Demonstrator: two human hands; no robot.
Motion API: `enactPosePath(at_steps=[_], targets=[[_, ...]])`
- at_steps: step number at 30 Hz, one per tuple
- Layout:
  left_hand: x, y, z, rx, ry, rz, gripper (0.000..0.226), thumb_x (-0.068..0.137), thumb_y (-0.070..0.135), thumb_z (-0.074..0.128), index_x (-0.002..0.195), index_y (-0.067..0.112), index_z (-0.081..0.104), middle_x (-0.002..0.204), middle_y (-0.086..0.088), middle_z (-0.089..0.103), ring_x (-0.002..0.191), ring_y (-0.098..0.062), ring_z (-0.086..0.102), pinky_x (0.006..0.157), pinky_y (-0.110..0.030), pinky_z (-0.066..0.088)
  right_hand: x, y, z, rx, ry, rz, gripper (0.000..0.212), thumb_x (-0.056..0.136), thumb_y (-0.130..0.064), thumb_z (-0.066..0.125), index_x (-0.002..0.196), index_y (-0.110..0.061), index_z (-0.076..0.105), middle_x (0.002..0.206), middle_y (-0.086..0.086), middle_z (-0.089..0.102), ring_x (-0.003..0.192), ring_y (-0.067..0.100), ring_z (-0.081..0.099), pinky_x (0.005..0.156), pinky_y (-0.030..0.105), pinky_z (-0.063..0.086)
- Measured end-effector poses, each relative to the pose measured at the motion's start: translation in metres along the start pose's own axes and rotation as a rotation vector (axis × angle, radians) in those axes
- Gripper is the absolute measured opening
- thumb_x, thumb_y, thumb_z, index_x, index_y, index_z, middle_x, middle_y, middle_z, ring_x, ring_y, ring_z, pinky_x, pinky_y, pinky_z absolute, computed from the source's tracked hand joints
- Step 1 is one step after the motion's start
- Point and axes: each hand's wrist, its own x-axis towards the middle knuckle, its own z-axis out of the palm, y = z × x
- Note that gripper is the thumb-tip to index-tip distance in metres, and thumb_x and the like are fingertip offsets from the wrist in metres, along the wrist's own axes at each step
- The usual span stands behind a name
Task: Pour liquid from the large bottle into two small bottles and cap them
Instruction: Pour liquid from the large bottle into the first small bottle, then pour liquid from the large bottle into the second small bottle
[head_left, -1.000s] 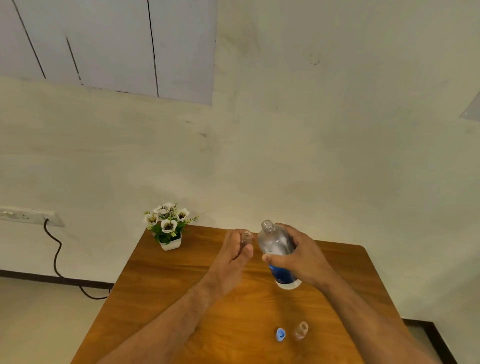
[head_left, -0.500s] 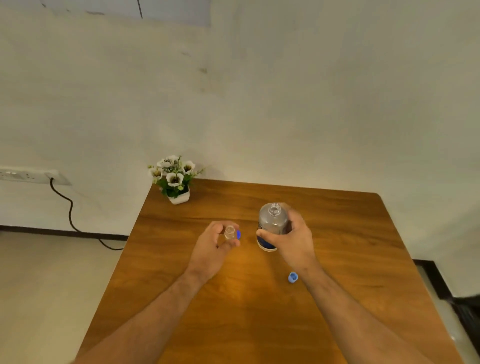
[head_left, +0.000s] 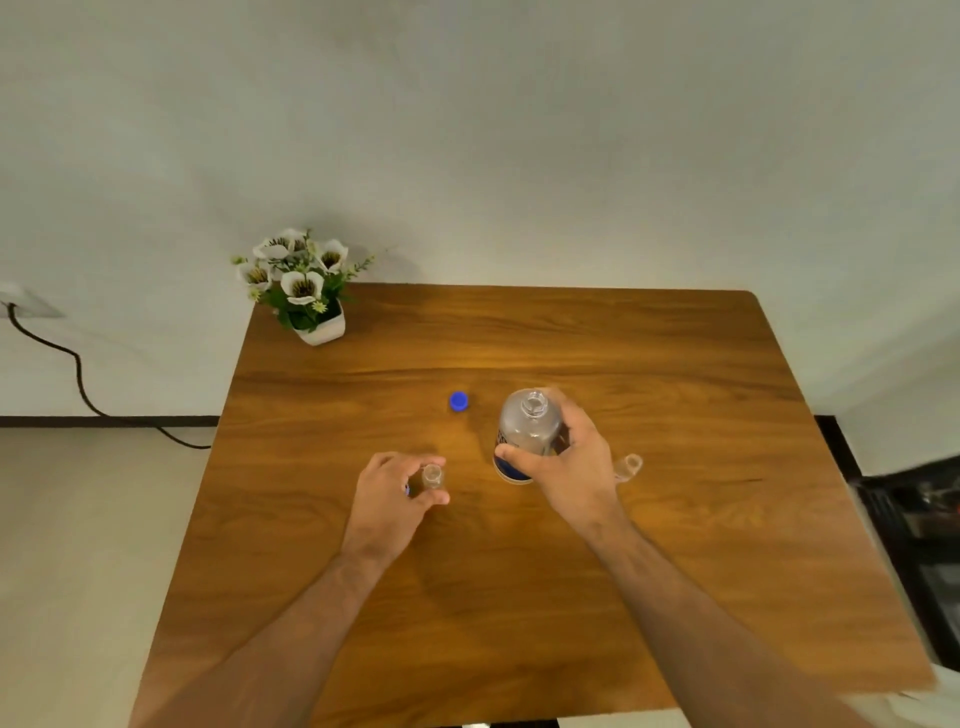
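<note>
My right hand (head_left: 574, 467) grips the large clear bottle (head_left: 527, 428), which has a blue label and an open neck and stands about upright over the wooden table (head_left: 675, 415). My left hand (head_left: 397, 493) holds a small clear bottle (head_left: 432, 477), uncapped, with a bit of blue showing beside my fingers. The second small bottle (head_left: 629, 465) lies just right of my right hand, partly hidden by it. A blue cap (head_left: 459, 401) rests on the table beyond and between my hands.
A white pot of artificial flowers (head_left: 301, 291) stands at the table's far left corner. A wall socket with a black cable (head_left: 78, 379) is on the left wall. Dark furniture (head_left: 919, 519) sits right of the table.
The view has tilted down, showing more of the table. Both hands have come lower, toward the tabletop, still holding their bottles. The blue cap and second small bottle now show near my right hand.
</note>
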Motion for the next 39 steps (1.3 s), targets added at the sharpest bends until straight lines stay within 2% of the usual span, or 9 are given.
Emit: enactPosePath(at_steps=[8,10,13,17,23,25,29,36,39], targets=[[0.001,-0.011,0.008,0.07,-0.008,0.037,0.047,0.073,0.04,0.081,0.116,0.045,0.061,0.111,0.03,0.052,0.119,-0.004,0.041,0.102,-0.032,0.038,0.0,0.004,0.001,-0.003,-0.002,-0.002,0.07,0.058,-0.035,0.093,0.106,-0.062,0.049,0.115,-0.026,0.059,0.109,-0.003,0.057,0.09,0.017,0.049],[0.001,-0.011,0.006,0.098,-0.038,0.05,0.064,0.07,0.042,0.083,0.127,0.045,0.054,0.122,0.031,0.045,0.127,-0.003,0.035,0.109,-0.035,0.035,0.0,0.003,0.0,-0.006,-0.006,0.001,0.071,0.057,-0.035,0.093,0.104,-0.067,0.049,0.112,-0.03,0.059,0.108,-0.007,0.057,0.087,0.012,0.047],[-0.003,-0.011,-0.001,0.115,-0.055,0.142,0.095,0.065,0.05,0.081,0.145,0.039,0.032,0.136,0.027,0.031,0.132,-0.001,0.022,0.105,-0.024,0.028,-0.001,0.001,-0.001,-0.004,-0.014,-0.002,0.072,0.058,-0.033,0.094,0.102,-0.068,0.05,0.11,-0.031,0.059,0.106,-0.012,0.055,0.082,0.005,0.045],[-0.004,0.003,-0.015,0.077,0.071,0.295,0.081,0.073,0.051,0.063,0.145,0.03,0.033,0.138,0.013,0.044,0.128,-0.009,0.033,0.105,-0.035,0.03,0.001,-0.005,-0.007,0.018,0.002,-0.008,0.069,0.058,-0.031,0.094,0.106,-0.056,0.051,0.113,-0.023,0.06,0.107,-0.011,0.055,0.083,0.007,0.045],[0.013,0.062,-0.021,0.1,0.203,0.43,0.068,0.076,0.05,0.061,0.134,0.02,0.044,0.116,0.008,0.055,0.11,-0.008,0.045,0.097,-0.028,0.036,0.012,-0.021,-0.036,0.033,0.054,-0.023,0.084,0.059,-0.036,0.093,0.133,-0.027,0.054,0.127,-0.01,0.059,0.119,0.008,0.055,0.098,0.025,0.049],[0.02,0.084,-0.012,0.111,0.159,0.425,0.064,0.077,0.05,0.063,0.133,0.024,0.045,0.114,0.012,0.054,0.109,-0.004,0.045,0.095,-0.018,0.035,0.017,-0.027,-0.051,0.04,0.076,-0.035,0.084,0.06,-0.036,0.093,0.134,-0.027,0.053,0.127,-0.01,0.059,0.119,0.01,0.055,0.099,0.03,0.05],[0.029,0.118,0.023,0.066,0.017,0.382,0.055,0.077,0.049,0.067,0.127,0.038,0.046,0.113,0.021,0.048,0.108,0.005,0.045,0.089,-0.011,0.034,0.024,-0.031,-0.086,0.069,0.129,-0.044,0.084,0.061,-0.036,0.092,0.134,-0.029,0.052,0.127,-0.012,0.06,0.117,0.01,0.057,0.093,0.021,0.05],[0.032,0.146,0.101,0.128,-0.228,0.356,0.074,0.073,0.059,0.074,0.136,0.046,0.037,0.14,0.019,0.048,0.128,0.0,0.041,0.106,-0.027,0.029,0.03,-0.008,-0.15,0.02,0.191,-0.06,0.086,0.064,-0.039,0.09,0.138,-0.026,0.05,0.126,-0.013,0.061,0.114,0.007,0.058,0.083,0.009,0.048],[0.03,0.151,0.128,0.17,-0.273,0.293,0.084,0.07,0.057,0.077,0.141,0.047,0.033,0.15,0.017,0.041,0.139,-0.008,0.036,0.113,-0.038,0.026,0.029,0.01,-0.171,0.009,0.192,-0.04,0.085,0.064,-0.04,0.089,0.138,-0.026,0.05,0.126,-0.012,0.062,0.115,0.008,0.058,0.088,0.015,0.049]])
